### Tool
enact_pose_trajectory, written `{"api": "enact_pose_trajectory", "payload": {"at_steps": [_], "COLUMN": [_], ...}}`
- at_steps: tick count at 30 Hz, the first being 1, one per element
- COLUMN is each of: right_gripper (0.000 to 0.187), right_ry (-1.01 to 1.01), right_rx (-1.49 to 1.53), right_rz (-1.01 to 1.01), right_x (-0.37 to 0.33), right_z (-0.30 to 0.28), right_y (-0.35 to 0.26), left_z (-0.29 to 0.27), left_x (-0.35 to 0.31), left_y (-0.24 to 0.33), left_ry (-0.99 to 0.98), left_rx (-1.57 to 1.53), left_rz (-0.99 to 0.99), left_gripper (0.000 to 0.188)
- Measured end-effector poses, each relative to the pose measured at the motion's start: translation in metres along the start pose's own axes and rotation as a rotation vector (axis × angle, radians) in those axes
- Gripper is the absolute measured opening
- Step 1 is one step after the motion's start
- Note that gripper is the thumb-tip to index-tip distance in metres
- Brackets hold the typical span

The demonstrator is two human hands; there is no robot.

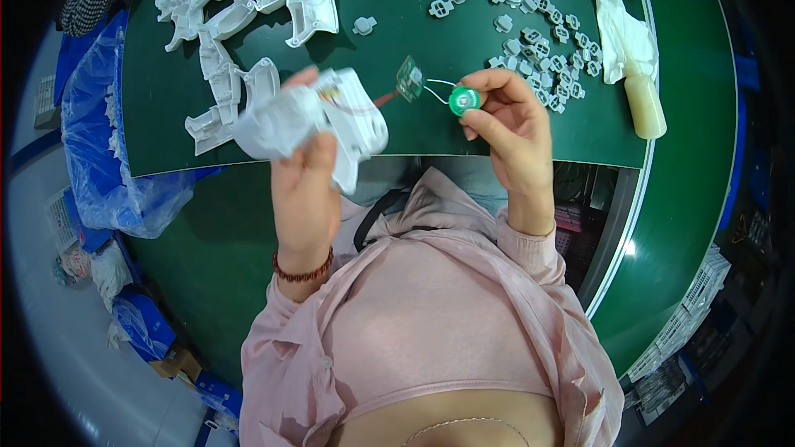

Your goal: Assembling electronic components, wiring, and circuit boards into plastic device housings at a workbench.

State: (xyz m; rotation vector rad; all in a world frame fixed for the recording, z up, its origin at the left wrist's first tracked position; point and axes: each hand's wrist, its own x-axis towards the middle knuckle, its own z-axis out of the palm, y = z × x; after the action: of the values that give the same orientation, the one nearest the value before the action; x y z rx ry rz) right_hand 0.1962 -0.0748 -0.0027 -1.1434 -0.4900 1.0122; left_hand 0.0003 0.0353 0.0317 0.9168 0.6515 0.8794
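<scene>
My left hand (310,170) is closed round a white plastic housing (286,122), held up over the table's near edge and slightly blurred. Red wires lead out of the housing to a small green circuit board (410,79), which hangs in the air between my hands. From that board two white wires run to a round green disc (464,100) with a pale centre. My right hand (513,128) pinches the disc between thumb and fingers. Part of the left hand's grip is hidden behind the housing.
White plastic shell parts (312,8) lie at the table's (373,58) left. Many small white plastic pieces (534,54) are scattered at the right. Beyond them are a white cloth (623,33) and a pale yellow bottle (645,108). A plastic-lined blue bin (108,141) stands left.
</scene>
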Motion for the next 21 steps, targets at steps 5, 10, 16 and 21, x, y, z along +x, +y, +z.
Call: {"api": "enact_pose_trajectory", "payload": {"at_steps": [5,10,16,21], "right_gripper": [0.041,0.028,0.015,0.030], "right_ry": [-0.049,0.028,-0.082,-0.253], "right_rx": [0.159,-0.122,-1.459,-1.463], "right_rz": [-0.031,-0.063,-0.341,-0.425], "right_x": [-0.009,-0.007,0.008,0.026], "right_z": [0.000,0.012,0.038,0.045], "right_y": [-0.014,-0.034,-0.047,-0.008], "left_z": [-0.005,-0.017,-0.027,-0.036], "left_x": [-0.047,-0.062,-0.062,-0.053], "left_y": [-0.019,-0.052,-0.067,-0.064], "left_ry": [-0.078,-0.180,-0.248,-0.302], "left_rx": [-0.181,-0.446,-0.424,-0.445], "left_rz": [-0.561,-0.875,-0.919,-0.915], "left_gripper": [0.050,0.044,0.042,0.042]}}
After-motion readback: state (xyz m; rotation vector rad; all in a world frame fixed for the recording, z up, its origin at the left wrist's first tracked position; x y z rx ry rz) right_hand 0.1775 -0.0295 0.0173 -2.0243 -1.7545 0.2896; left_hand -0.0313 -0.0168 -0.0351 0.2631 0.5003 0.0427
